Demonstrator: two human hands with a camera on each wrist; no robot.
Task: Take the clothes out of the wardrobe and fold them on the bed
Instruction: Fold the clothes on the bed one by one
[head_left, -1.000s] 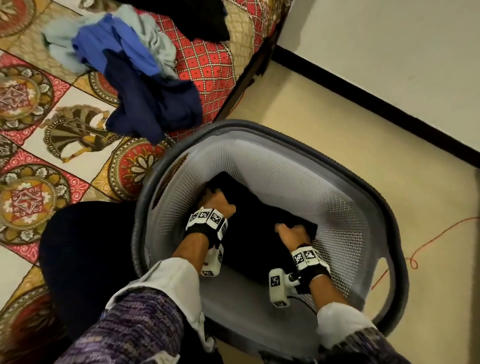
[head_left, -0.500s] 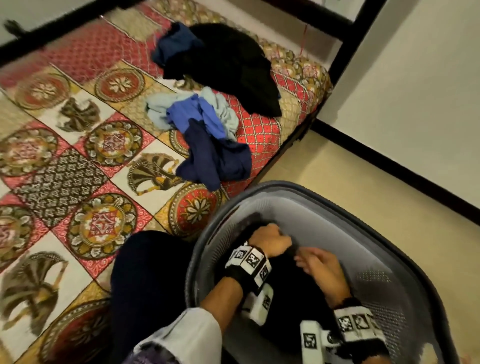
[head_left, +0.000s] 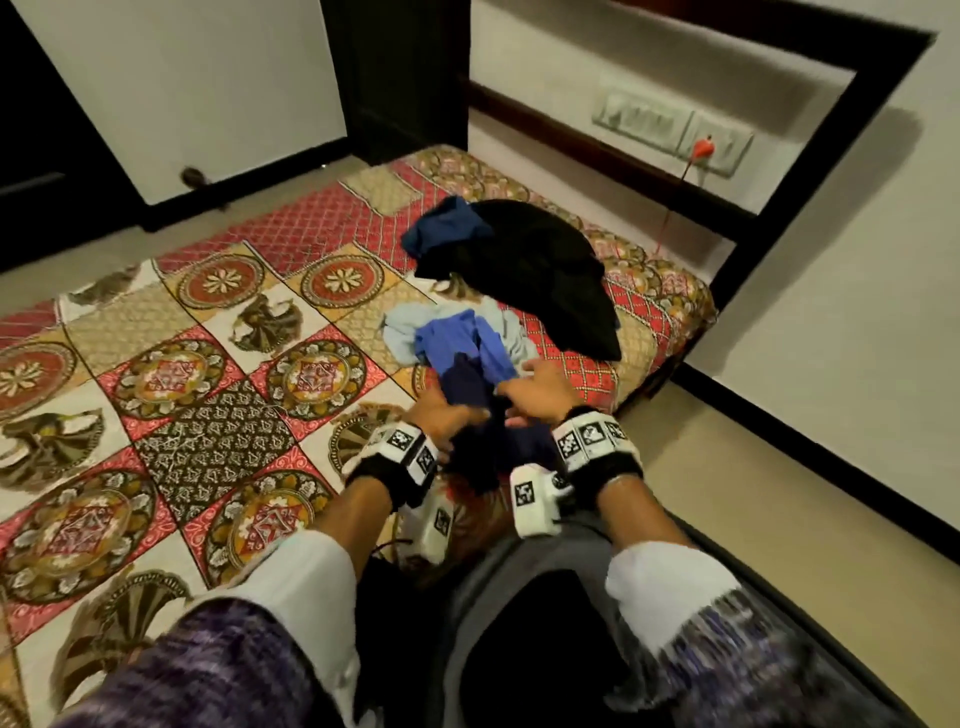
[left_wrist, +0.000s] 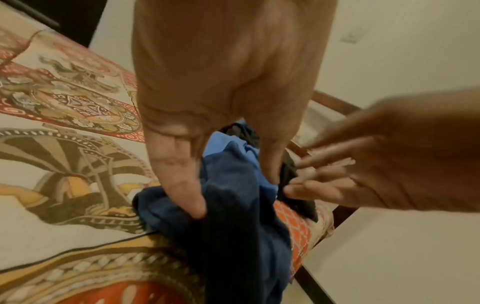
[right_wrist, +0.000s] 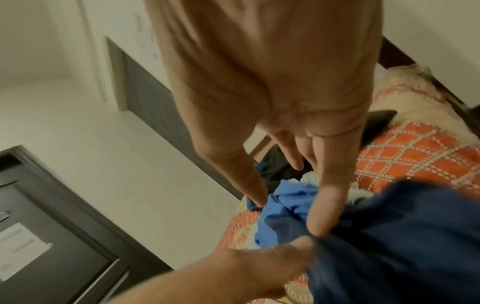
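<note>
Far left: patterned bedspread (head_left: 171, 395) lies flat and bare of clothes from the left frame edge across to the middle of the bed; widest free surface in view. Beyond the bed's far edge, a strip of floor, then a white panel with dark frame.

Centre: left hand (head_left: 441, 413) over the near right part of the bed, just beside the navy garment (head_left: 470, 387). Left wrist view: fingers (left_wrist: 179, 185) extended downward, thumb and a finger either side of a navy fold, tips touching the cloth; whether they pinch it cannot be told. Garment trails from the pile down over the near bed edge.

Just right: right hand (head_left: 540, 392), fingers spread and mostly straight, tips on the same navy cloth, close against the left hand. Right wrist view: one fingertip (right_wrist: 324, 222) presses into the navy fabric; no closed grasp visible.

Behind both hands: bright blue garment (head_left: 457, 340) on a pale blue one (head_left: 410, 325), bunched together. Further back, black garment (head_left: 545, 270) with a dark blue piece (head_left: 441, 234) at its left, reaching near the bed's right edge.

Right: bed's right edge drops to a dark frame; tan floor (head_left: 779, 467) runs open alongside to the wall skirting. Grey basket (head_left: 483, 597) sits against the near bed edge beneath the forearms, dark cloth inside. Red cord (head_left: 675, 208) hangs from a wall socket behind the far corner.
</note>
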